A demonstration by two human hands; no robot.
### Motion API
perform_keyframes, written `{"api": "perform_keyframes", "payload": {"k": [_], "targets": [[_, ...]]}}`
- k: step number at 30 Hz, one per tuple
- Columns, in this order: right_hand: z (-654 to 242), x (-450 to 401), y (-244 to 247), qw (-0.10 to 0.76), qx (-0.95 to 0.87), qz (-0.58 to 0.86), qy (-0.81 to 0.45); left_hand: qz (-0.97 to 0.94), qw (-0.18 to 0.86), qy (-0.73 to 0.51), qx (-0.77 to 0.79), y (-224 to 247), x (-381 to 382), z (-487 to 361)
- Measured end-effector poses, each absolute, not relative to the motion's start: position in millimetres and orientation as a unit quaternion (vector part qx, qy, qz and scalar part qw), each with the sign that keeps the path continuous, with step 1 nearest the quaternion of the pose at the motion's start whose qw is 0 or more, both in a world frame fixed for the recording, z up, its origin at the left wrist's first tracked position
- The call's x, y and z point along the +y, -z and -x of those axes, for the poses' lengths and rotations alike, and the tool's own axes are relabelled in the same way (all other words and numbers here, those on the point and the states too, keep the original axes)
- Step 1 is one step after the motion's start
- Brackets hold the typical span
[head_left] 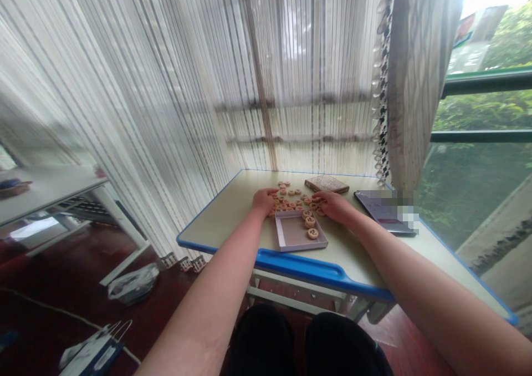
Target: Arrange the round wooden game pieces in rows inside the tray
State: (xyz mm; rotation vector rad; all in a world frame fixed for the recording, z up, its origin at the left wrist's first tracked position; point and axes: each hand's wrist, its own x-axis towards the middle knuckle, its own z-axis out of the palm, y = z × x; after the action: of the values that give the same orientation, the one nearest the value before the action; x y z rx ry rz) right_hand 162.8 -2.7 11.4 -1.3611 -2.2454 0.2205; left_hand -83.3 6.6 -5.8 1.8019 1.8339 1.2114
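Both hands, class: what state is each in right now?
Left hand: at the round pieces; grip can't be told.
Right hand: fingers at the round pieces; grip can't be told.

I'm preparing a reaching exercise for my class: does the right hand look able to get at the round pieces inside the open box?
Probably yes: the right hand is close beside the open box, and nothing covers the round pieces inside from above.

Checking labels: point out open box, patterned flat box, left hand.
Open box (291,233): head view, bare inner floor.
Patterned flat box (327,183): head view, top face.
Left hand (262,201): head view, back of hand.
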Motion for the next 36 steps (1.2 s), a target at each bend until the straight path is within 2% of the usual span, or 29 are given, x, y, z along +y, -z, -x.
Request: {"api": "perform_keyframes", "payload": {"k": [14, 25, 30, 33, 36], "targets": [[-161.2, 1.8, -9.9, 0.244, -0.819, 0.516, -0.062, -0.673, 0.146, -0.366, 0.626, 4.9, 5.8, 79.0], [-162.8, 0.3, -8.3, 0.252, -0.833, 0.488, -0.057, -0.66, 0.16, -0.435, 0.592, 7.1, 6.6, 82.9], [-162.0, -4.9, -12.1, 0.27, -0.838, 0.474, -0.016, -0.652, 0.154, -0.459, 0.583, 2.7, 2.0, 78.5], [-157.2, -12.4, -16.8, 0.301, -0.841, 0.45, 0.012, -0.643, 0.191, -0.507, 0.541, -0.6, 0.7, 73.6], [-149.4, -22.8, -22.6, 0.318, -0.859, 0.4, 0.032, -0.629, 0.275, -0.548, 0.478, -4.2, 0.0, 67.5]]}}
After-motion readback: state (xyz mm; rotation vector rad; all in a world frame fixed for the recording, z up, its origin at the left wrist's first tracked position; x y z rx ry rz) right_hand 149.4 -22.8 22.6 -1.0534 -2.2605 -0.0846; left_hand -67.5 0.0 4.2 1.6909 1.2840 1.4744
